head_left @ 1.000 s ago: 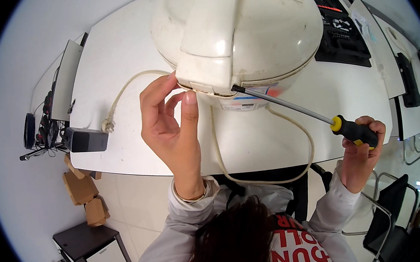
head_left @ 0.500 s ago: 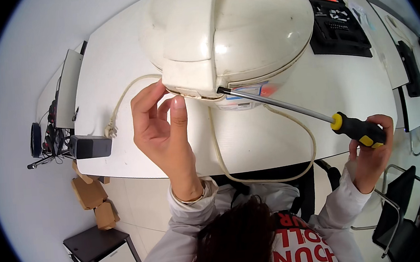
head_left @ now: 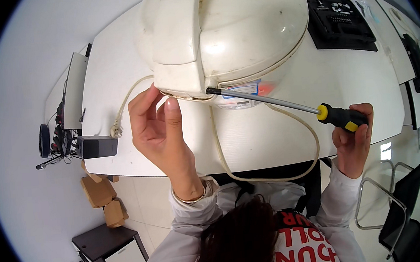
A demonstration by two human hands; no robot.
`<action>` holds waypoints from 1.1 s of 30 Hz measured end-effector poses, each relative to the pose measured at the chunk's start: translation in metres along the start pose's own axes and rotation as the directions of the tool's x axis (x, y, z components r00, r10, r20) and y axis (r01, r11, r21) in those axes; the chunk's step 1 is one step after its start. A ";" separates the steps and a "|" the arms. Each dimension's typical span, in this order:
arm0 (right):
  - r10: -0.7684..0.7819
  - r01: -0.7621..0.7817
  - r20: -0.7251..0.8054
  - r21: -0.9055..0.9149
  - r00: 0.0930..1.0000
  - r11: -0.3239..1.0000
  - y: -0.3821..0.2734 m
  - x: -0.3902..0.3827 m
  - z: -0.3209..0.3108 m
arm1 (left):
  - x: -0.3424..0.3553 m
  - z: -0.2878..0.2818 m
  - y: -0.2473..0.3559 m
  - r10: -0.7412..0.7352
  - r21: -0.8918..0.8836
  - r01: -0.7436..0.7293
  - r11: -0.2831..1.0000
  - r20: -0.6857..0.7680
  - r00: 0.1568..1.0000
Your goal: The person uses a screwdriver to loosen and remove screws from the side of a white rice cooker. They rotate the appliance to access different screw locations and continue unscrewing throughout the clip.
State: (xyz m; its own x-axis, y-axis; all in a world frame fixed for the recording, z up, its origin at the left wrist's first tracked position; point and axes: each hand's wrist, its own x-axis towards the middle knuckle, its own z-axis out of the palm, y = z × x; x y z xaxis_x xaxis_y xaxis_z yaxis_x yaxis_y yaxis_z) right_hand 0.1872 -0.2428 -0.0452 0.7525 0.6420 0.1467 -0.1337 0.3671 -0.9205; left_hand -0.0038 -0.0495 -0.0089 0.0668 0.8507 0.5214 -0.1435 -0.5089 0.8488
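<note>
A cream-white, domed appliance (head_left: 256,32) that looks like a rice cooker, with brown grime along its seams, stands on the white table. My left hand (head_left: 159,128) pinches the lower edge of its raised front strip between thumb and fingers; the fingertips behind the edge are partly hidden. My right hand (head_left: 354,141) is closed around the black and yellow handle of a long screwdriver (head_left: 272,99). The screwdriver's dark tip meets the seam beside that strip, and its shaft slants down to the right. Below the seam, a clear panel with a blue and red label (head_left: 244,89) shows.
A pale power cord (head_left: 316,144) loops over the table's front edge; its plug (head_left: 116,130) lies by a grey box (head_left: 96,146) at left. An open black tool case (head_left: 340,24) sits far right. Beyond the table are a black chair (head_left: 401,199) and a dark cabinet (head_left: 104,240).
My right hand and the screwdriver handle have shifted left and slightly away from me. The appliance sits a little further left in view, with my left hand still at its edge.
</note>
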 end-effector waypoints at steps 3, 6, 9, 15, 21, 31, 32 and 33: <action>0.007 -0.007 0.006 0.022 1.000 1.000 0.002 0.000 0.000 | 0.000 0.000 0.000 -0.001 0.004 0.001 1.000 0.005 1.000; 0.048 -0.049 0.014 0.056 0.999 0.997 0.006 0.000 -0.001 | 0.000 -0.001 0.000 0.005 0.005 -0.005 1.000 0.003 1.000; 0.061 -0.064 0.037 0.099 0.997 0.993 0.013 0.000 -0.002 | 0.000 0.000 -0.001 -0.002 0.006 0.002 1.000 0.001 1.000; 0.114 -0.118 0.039 0.116 0.993 0.986 0.022 -0.002 0.001 | -0.001 0.001 -0.001 -0.005 0.005 0.005 1.000 -0.005 1.000; 0.108 -0.109 0.006 0.053 0.994 0.993 0.026 -0.005 0.002 | -0.001 0.000 0.000 -0.015 0.012 0.015 1.000 0.013 1.000; -0.066 0.061 -0.081 -0.064 0.995 0.996 0.013 -0.007 -0.001 | -0.003 0.004 -0.001 0.023 0.007 -0.022 1.000 -0.016 1.000; -0.066 0.060 -0.098 -0.066 0.993 0.996 0.013 -0.008 -0.002 | -0.003 0.005 -0.002 0.028 0.013 -0.028 1.000 -0.020 0.999; -0.066 0.059 -0.115 -0.068 0.991 0.996 0.014 -0.009 -0.002 | -0.004 0.006 -0.003 0.034 0.018 -0.033 0.999 -0.024 0.999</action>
State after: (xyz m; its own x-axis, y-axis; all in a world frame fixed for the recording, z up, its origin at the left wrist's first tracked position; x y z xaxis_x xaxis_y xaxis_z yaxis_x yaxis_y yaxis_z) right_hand 0.1796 -0.2449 -0.0597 0.8288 0.5347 0.1646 -0.0456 0.3578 -0.9327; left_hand 0.0025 -0.0523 -0.0126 0.0377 0.8359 0.5476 -0.1279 -0.5394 0.8323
